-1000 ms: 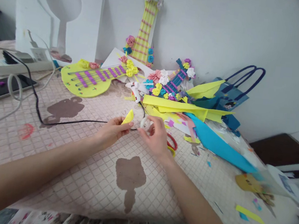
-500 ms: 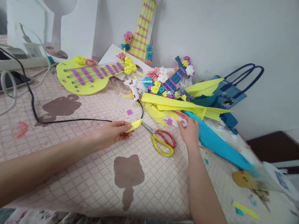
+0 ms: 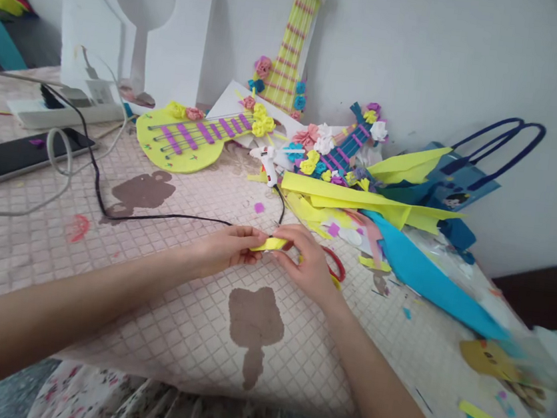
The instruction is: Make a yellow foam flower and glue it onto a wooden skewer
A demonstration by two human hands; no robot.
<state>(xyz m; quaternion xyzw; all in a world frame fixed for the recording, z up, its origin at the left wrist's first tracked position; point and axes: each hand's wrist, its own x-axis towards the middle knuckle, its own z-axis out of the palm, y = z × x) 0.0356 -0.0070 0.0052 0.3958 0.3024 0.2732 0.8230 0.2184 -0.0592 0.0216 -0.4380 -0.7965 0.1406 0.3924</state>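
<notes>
A small yellow paper strip (image 3: 270, 244) is pinched between my two hands above the middle of the table. My left hand (image 3: 234, 247) grips its left end with thumb and fingers. At its right end, the fingers of my right hand (image 3: 305, 259) are closed on it too. Scissors with red and yellow handles (image 3: 336, 264) lie on the cloth, partly hidden behind my right hand. Just beyond the hands, a white glue gun (image 3: 268, 164) rests on the table with its black cord (image 3: 177, 216) running off to the left.
A yellow paper guitar (image 3: 179, 147) and a blue one with paper flowers (image 3: 338, 152) lie at the back. Yellow sheets (image 3: 360, 197) and a blue folded sheet (image 3: 432, 277) spread to the right. On the left are a phone (image 3: 23, 156) and a power strip (image 3: 63, 110).
My right hand has come left from the paper scraps and closed on the yellow strip beside my left hand. The view has turned slightly left.
</notes>
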